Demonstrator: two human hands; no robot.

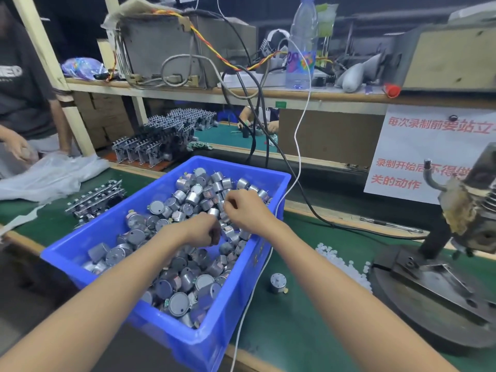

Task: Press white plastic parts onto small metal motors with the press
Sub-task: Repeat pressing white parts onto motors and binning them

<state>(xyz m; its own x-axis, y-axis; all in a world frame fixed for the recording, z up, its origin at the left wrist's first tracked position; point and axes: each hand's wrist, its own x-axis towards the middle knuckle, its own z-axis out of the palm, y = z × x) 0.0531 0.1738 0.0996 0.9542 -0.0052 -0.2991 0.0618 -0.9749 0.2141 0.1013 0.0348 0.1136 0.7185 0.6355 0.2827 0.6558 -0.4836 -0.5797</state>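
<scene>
— Green matting covers the bench [295,331], with a cluttered shelf above it holding a water bottle [302,44] and tangled wires. Where are the motors?

— Heaped in the blue bin [209,342] at the left of the mat, a full pile of small metal motors [188,280]. One single motor [278,283] stands alone on the mat, just right of the bin.

— And the hands?

— Both are over the heap, close together. The left hand [202,229] is curled into a fist with something dark under the thumb; I cannot tell what it holds. The right hand [245,210] has its fingers bent down among the motors, and its back hides whether it grips one.

— White parts?

— A loose scatter of white plastic parts [341,261] lies on the mat between the single motor and the press [440,277], touching its round base.

— Anything else?

— A white cable [252,291] runs down beside the bin. A paper notice [418,146] with red characters hangs behind the press. At far left another person [21,103] handles a plastic bag [48,175].
</scene>
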